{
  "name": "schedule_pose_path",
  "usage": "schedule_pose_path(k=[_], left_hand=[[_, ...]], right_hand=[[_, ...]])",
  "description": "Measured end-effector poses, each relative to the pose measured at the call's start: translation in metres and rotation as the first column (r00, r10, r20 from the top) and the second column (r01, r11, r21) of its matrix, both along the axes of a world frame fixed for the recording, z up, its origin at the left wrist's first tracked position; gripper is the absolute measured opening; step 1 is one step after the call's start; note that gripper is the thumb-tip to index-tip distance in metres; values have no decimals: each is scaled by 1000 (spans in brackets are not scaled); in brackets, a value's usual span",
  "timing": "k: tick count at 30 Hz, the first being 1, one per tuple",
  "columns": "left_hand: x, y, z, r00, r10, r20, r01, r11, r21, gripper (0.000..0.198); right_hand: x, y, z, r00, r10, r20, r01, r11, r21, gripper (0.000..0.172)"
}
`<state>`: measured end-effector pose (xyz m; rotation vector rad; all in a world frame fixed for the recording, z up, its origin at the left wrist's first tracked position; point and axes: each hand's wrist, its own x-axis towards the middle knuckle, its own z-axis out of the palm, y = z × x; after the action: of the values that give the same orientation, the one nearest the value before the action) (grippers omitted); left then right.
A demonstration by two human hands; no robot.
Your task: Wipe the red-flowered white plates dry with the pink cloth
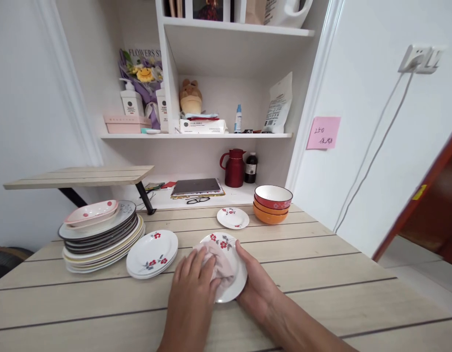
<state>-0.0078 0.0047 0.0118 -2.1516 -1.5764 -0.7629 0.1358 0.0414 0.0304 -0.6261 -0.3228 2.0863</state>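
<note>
In my right hand [257, 278] is a white plate [235, 288] with red flowers, gripped at its right edge, thumb on the rim. My left hand [194, 281] presses a pale pink cloth [221, 261] against the plate's face, covering its left part. To the left lies a small stack of matching flowered plates [152, 252]. Behind the held plate, a smaller flowered plate [232, 218] rests flat on the table. Stacked bowls [272, 208], red on top and orange below, stand to its right.
A tall stack of plates [101, 239] with pink-spotted dishes on top sits at the left, beside a raised wooden shelf [79, 176]. Farther back are a closed laptop [196, 186], glasses [198, 200], a red jug [234, 168] and a dark bottle [251, 168].
</note>
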Motion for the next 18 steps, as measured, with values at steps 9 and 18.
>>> schedule_pose_path(k=[9, 18], left_hand=[[6, -1, -6, 985, -156, -73, 159, 986, 45, 41], [2, 7, -14, 996, -63, -56, 62, 998, -15, 60]], right_hand=[[-1, -2, -2, 997, 75, -8, -74, 996, 40, 56], [-3, 0, 2, 995, 48, -82, -44, 998, 54, 61]])
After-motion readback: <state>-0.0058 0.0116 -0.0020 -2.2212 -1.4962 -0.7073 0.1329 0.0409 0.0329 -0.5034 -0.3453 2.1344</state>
